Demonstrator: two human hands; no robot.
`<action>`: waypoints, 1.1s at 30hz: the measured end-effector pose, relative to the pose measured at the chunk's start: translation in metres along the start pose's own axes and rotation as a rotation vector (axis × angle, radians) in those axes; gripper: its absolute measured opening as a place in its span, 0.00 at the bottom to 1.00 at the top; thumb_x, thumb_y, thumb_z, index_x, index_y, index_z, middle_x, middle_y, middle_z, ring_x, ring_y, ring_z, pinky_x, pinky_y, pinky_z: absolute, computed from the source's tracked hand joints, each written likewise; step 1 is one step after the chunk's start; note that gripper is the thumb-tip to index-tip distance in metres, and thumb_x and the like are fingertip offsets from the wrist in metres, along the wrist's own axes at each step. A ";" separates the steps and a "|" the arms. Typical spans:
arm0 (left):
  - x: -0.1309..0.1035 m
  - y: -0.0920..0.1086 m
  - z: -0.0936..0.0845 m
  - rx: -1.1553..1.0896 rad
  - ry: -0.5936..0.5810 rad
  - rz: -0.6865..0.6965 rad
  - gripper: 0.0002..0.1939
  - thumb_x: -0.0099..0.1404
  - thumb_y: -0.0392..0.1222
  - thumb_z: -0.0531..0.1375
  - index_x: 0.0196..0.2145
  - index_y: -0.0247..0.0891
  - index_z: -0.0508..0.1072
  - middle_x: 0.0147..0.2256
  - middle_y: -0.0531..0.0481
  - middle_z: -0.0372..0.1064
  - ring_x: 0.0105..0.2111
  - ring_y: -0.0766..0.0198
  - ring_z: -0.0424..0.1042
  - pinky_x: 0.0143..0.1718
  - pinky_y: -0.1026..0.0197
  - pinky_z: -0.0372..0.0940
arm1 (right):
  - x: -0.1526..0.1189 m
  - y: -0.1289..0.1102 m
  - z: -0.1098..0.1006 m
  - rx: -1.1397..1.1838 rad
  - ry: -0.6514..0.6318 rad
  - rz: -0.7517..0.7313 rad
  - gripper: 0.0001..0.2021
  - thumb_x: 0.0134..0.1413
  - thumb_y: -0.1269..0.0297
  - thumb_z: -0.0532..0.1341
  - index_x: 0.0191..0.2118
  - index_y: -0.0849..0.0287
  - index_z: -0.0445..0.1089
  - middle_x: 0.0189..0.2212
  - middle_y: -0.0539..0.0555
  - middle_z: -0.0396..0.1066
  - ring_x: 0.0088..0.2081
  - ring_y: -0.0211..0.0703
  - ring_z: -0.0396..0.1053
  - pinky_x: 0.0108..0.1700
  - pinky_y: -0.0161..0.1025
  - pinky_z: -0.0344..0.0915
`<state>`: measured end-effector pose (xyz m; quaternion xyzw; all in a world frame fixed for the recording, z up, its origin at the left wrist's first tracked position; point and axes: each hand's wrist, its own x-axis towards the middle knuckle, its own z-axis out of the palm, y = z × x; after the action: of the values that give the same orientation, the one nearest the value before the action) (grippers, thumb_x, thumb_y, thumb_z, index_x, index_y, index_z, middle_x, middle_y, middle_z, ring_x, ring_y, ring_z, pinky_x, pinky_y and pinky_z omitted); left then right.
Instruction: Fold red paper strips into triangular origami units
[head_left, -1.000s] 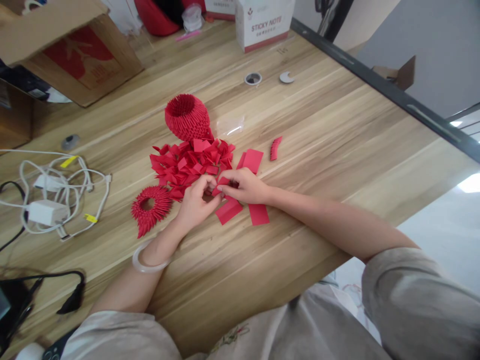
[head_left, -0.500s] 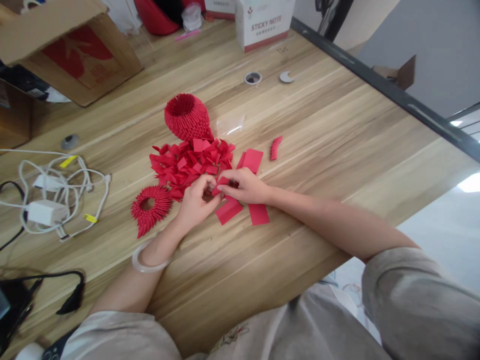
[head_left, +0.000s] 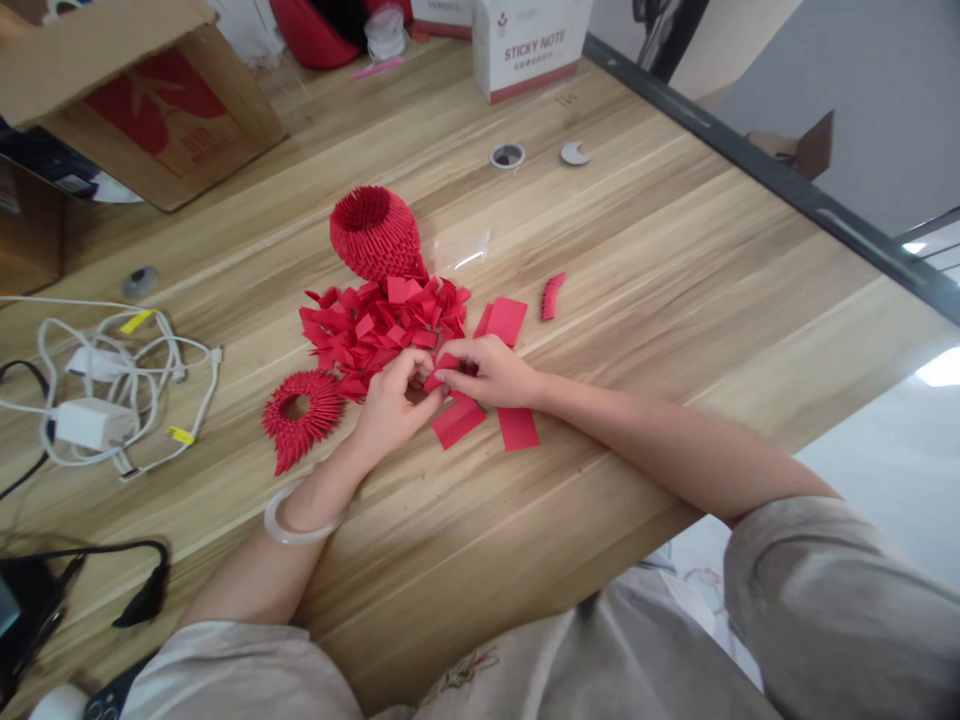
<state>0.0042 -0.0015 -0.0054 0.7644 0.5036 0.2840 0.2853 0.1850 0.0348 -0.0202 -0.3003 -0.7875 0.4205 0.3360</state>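
Observation:
Between the fingertips of my left hand [head_left: 397,397] and my right hand [head_left: 491,373] is a small piece of red paper [head_left: 444,366], partly covered by the fingers. Both hands are closed on it. Beyond them lies a pile of folded red paper pieces [head_left: 382,325]. Flat red paper slips [head_left: 518,428] lie under and beside my right hand. To the left of my left hand rests a ring of interlocked red paper pieces [head_left: 304,415] with a pointed end. Behind the pile stands a round, hollow red paper vessel [head_left: 375,232].
A short red folded strip [head_left: 552,296] lies right of the slips. White cables and adapters [head_left: 97,420] tangle at the left. A cardboard box [head_left: 165,110] stands at the back left, a sticky note box [head_left: 529,45] at the back. The wooden table [head_left: 675,270] has a grommet hole [head_left: 507,156].

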 end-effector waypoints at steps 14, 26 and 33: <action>0.000 -0.002 0.001 0.020 0.003 -0.002 0.09 0.57 0.37 0.60 0.35 0.39 0.62 0.27 0.56 0.64 0.26 0.70 0.64 0.30 0.67 0.59 | 0.000 0.001 0.000 0.020 -0.004 -0.004 0.08 0.54 0.65 0.58 0.28 0.64 0.64 0.20 0.46 0.60 0.23 0.29 0.55 0.31 0.29 0.53; 0.000 0.000 0.001 0.002 0.001 0.000 0.10 0.57 0.37 0.60 0.34 0.39 0.61 0.27 0.56 0.64 0.26 0.70 0.65 0.30 0.67 0.60 | 0.000 0.003 0.001 0.019 0.000 -0.020 0.08 0.54 0.65 0.57 0.29 0.64 0.66 0.21 0.46 0.61 0.24 0.30 0.55 0.30 0.30 0.53; 0.001 0.001 0.000 0.002 0.009 0.002 0.10 0.57 0.36 0.60 0.34 0.39 0.62 0.27 0.56 0.65 0.27 0.70 0.65 0.30 0.68 0.60 | -0.001 0.003 0.000 0.013 -0.001 -0.019 0.07 0.55 0.66 0.57 0.29 0.64 0.65 0.21 0.47 0.62 0.24 0.30 0.56 0.31 0.29 0.53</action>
<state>0.0055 -0.0013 -0.0045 0.7641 0.5043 0.2872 0.2819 0.1861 0.0355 -0.0226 -0.2902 -0.7876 0.4226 0.3418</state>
